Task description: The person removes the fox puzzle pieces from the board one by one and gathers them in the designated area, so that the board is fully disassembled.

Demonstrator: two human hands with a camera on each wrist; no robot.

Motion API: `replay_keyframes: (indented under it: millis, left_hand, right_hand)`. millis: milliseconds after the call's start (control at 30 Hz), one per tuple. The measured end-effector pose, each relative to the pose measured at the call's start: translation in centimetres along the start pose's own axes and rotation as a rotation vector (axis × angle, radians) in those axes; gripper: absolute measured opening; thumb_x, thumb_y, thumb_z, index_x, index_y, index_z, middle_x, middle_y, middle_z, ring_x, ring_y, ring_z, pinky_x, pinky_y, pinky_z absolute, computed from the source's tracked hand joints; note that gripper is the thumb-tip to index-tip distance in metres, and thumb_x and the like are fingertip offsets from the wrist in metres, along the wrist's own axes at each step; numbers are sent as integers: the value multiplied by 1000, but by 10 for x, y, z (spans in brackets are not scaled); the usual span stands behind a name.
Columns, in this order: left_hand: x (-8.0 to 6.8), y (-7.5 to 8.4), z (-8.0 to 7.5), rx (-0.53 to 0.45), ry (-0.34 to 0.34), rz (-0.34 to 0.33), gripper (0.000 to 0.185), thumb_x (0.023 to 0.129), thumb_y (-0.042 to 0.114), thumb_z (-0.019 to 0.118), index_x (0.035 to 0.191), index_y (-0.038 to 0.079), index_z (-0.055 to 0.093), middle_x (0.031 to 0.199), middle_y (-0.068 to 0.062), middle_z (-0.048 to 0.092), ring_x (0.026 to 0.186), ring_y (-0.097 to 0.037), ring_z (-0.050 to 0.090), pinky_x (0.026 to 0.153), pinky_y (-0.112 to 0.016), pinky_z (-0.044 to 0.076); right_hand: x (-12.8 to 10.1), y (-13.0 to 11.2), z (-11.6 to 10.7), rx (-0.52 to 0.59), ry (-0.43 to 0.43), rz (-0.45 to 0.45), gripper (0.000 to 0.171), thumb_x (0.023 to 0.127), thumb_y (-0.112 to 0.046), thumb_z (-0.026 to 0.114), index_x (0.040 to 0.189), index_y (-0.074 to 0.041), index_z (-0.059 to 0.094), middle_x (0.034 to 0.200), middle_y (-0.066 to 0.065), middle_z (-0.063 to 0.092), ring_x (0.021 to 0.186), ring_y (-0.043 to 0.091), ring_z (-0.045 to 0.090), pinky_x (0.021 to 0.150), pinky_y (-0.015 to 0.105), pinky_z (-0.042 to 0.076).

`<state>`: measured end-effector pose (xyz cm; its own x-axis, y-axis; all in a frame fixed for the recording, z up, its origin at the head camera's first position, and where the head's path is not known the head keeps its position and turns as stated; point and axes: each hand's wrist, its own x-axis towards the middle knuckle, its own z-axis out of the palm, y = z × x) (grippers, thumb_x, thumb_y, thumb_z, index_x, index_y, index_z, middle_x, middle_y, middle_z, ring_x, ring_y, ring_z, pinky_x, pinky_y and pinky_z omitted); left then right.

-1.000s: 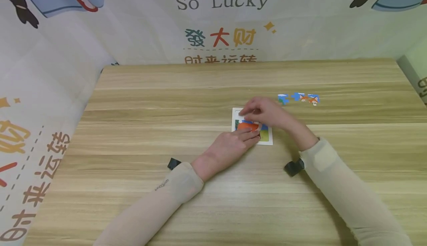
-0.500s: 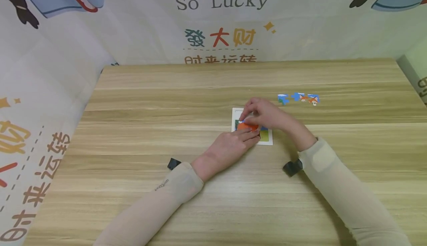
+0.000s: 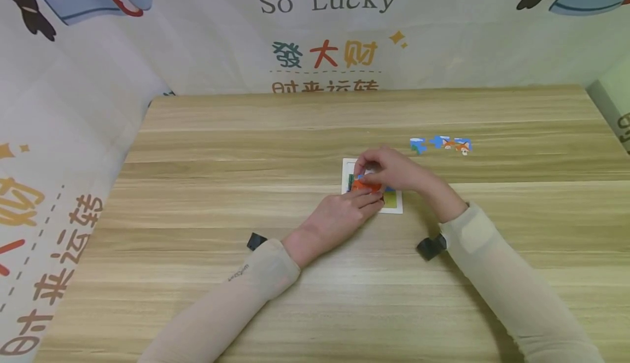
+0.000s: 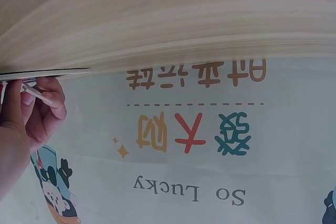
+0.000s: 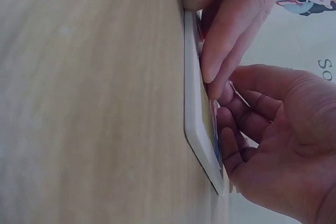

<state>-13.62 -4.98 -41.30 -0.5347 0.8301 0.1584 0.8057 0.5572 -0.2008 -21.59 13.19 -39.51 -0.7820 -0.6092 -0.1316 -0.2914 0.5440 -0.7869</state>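
Note:
A small white-framed puzzle board (image 3: 396,208) lies flat at the middle of the wooden table (image 3: 246,150), with orange, blue and green picture parts showing. My left hand (image 3: 366,199) rests on the board's near left edge with straight fingers (image 5: 226,30). My right hand (image 3: 365,174) hovers over the board's far left part and pinches a thin puzzle piece (image 3: 361,177) between thumb and fingers. The right wrist view shows the board edge (image 5: 197,114) and the curled right hand (image 5: 283,135) beside it. In the left wrist view the pinched piece (image 4: 38,94) shows.
Several loose blue and orange puzzle pieces (image 3: 441,144) lie in a short row to the right, beyond the board. Printed cloth walls (image 3: 325,29) enclose the table at the back and both sides. Black wrist straps (image 3: 432,246) sit on both sleeves.
My right hand has drawn in and lowered the piece toward the board's far left corner. The left hand has stayed on the board's edge.

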Motion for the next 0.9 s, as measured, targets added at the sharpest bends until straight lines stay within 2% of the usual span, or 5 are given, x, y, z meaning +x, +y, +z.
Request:
replay_keyframes:
  millis: [200, 367, 500, 700, 900]
  left_hand:
    - [0, 0, -1, -17, -32, -6, 39, 99, 9, 57, 137, 20, 61, 145, 6, 58, 134, -9, 54, 106, -22, 50]
    - [0, 0, -2, -33, -44, -15, 40, 100, 10, 56, 138, 20, 61, 144, 6, 58, 133, -10, 55, 106, -23, 50]
    - [1, 0, -3, -50, -63, -22, 40, 100, 11, 54, 139, 20, 60, 146, 6, 57, 134, -11, 54, 108, -24, 49]
    - [2, 0, -2, -70, -83, -23, 41, 101, 9, 54, 140, 19, 59, 147, 5, 56, 135, -11, 54, 109, -26, 48]
    - [2, 0, -3, -92, -102, -30, 41, 101, 9, 54, 141, 18, 58, 148, 5, 55, 136, -12, 54, 109, -27, 48]
  right_hand:
    - [-1, 4, 1, 95, -2, 21, 8, 92, 1, 63, 99, 1, 67, 97, 13, 70, 94, 21, 62, 80, 25, 50]
    - [-2, 9, -1, 149, 51, 31, 11, 94, -2, 63, 104, 1, 67, 96, 12, 68, 86, 15, 60, 77, 21, 50]
    - [-5, 11, -6, 195, 92, 50, 16, 95, -3, 63, 109, 2, 66, 102, 14, 67, 87, 12, 59, 76, 18, 50]
    - [-14, 16, -15, 192, 136, 69, 19, 95, -4, 62, 112, 4, 66, 106, 17, 67, 87, 12, 63, 77, 18, 53]
    - [-27, 20, -24, 211, 184, 125, 21, 96, -7, 64, 112, 5, 65, 104, 13, 64, 82, 4, 65, 73, 17, 57]
